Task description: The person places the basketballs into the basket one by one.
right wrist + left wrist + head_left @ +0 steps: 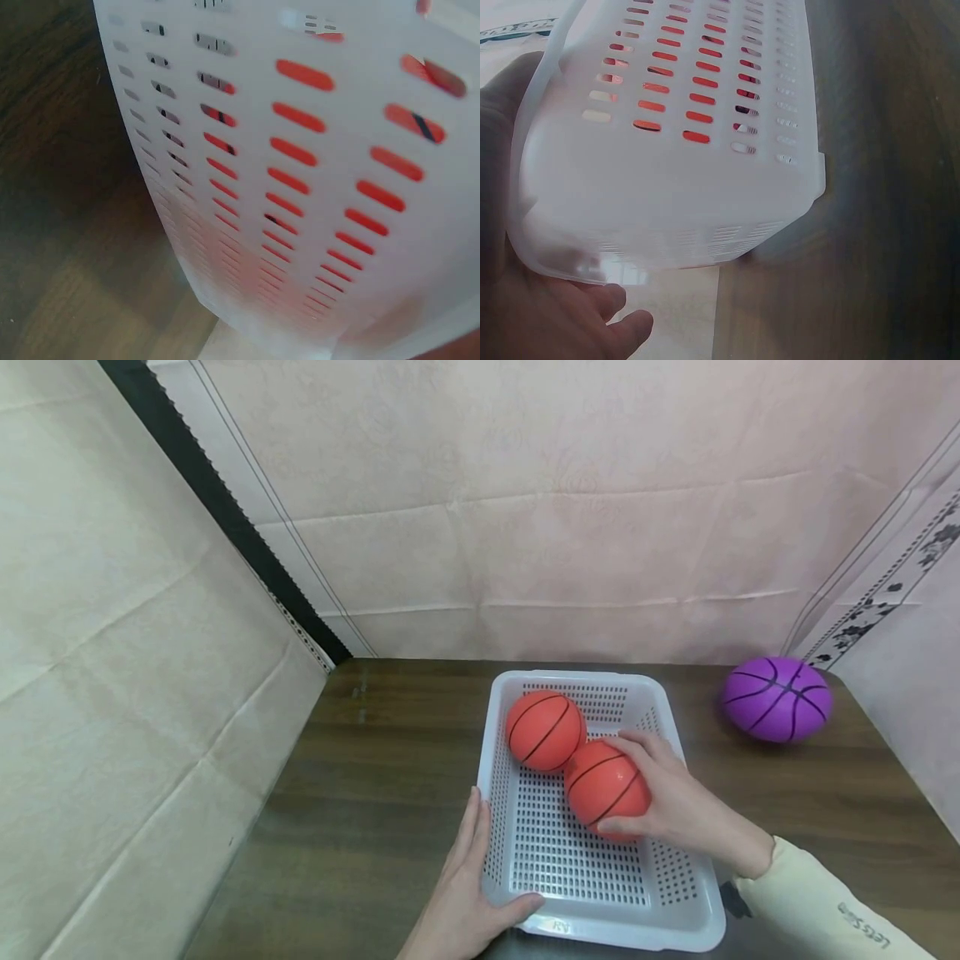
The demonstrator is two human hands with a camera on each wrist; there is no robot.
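Observation:
A white perforated plastic basket (pixel 600 927) sits on the table with two small orange-red basketballs in it. One ball (pixel 545 731) lies toward the basket's far left corner. My right hand (pixel 667 797) reaches in over the right rim and grips the nearer ball (pixel 606 789), thumb on its near side and fingers over its far side. Red shows through the wall slots in both wrist views. My left hand (pixel 472 885) rests against the basket's near left corner, fingers straight along the outer side and thumb on the near rim. Part of that hand (pixel 562 315) shows beside the basket's rim (pixel 525 172).
A purple basketball (pixel 777 699) stands on the brown wood-grain table (pixel 360 827) at the far right, outside the basket. Pale cloth walls (pixel 570 552) rise behind the table and along both sides.

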